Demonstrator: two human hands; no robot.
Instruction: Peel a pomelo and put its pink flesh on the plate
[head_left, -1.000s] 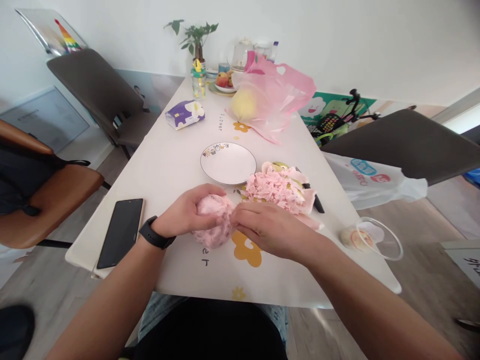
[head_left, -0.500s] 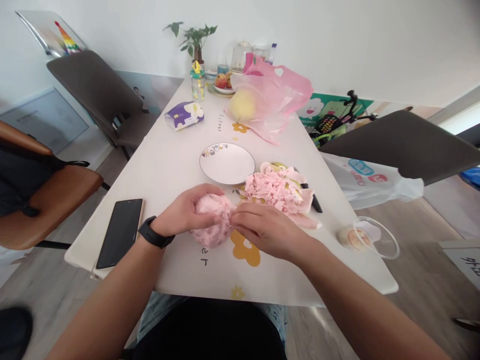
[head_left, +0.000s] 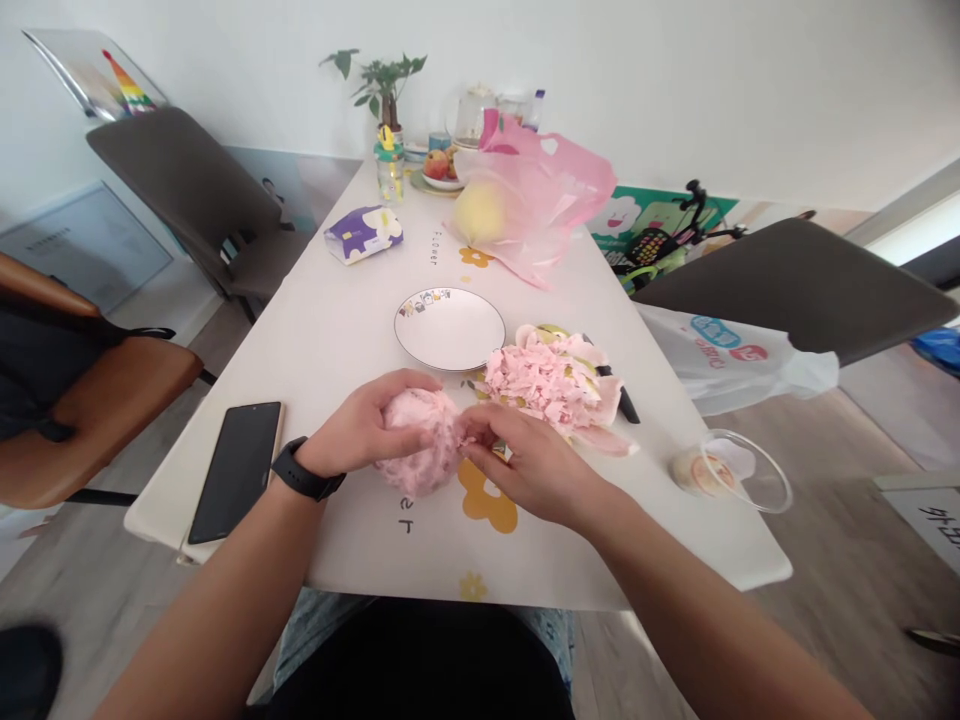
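Head view: left hand (head_left: pixel 371 425) cups the pink fruit (head_left: pixel 421 462), thumb across its top, other fingers around its far side; grip is firm-looking but spread, likely to steady it without crushing; right hand (head_left: pixel 459 432) has thumb and fingers pinched on the fruit's right edge, probably because a fine grip suits thin skin; can't tell if a loose scrap sits between those tips; fruit sits between both sets of fingers, apparently resting on the table (head_left: pixel 330 350), which would take the weight; peel pile (head_left: pixel 544 380) just beyond the right fingers, presumably there for a short drop; plate (head_left: pixel 450 335) just past the left fingertips, easy reach; black handle (head_left: pixel 629 406) on the pile's side away from the fingers, so clear of them; phone (head_left: pixel 236 472) well left of the left fingers, likely parked away from juice.
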